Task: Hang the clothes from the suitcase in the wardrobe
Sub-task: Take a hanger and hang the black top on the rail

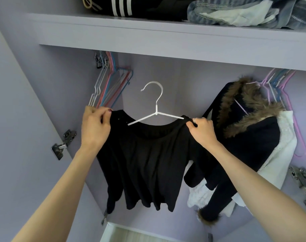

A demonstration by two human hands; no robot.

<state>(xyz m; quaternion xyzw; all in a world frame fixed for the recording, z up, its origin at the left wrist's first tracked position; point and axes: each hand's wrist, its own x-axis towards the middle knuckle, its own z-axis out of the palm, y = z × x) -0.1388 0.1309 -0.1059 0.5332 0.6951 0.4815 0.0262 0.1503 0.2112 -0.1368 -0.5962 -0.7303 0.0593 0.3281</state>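
Note:
A black top (pixel 145 159) hangs on a white hanger (pixel 155 109) held up in front of the open lilac wardrobe. The hanger's hook is free in the air, below the shelf, hooked on nothing. My left hand (pixel 94 126) pinches the top's left shoulder. My right hand (pixel 202 130) pinches the right shoulder over the hanger's arm. The wardrobe rail is hidden behind the shelf edge. No suitcase is in view.
Several empty coloured hangers (pixel 110 84) hang at the left. At the right hang a dark fur-trimmed coat (pixel 250 119), a white garment (pixel 281 154) and more hangers (pixel 279 84). The upper shelf (pixel 148 37) carries folded dark clothes and jeans (pixel 236 11). Door hinges (pixel 63 145) stick out on both sides.

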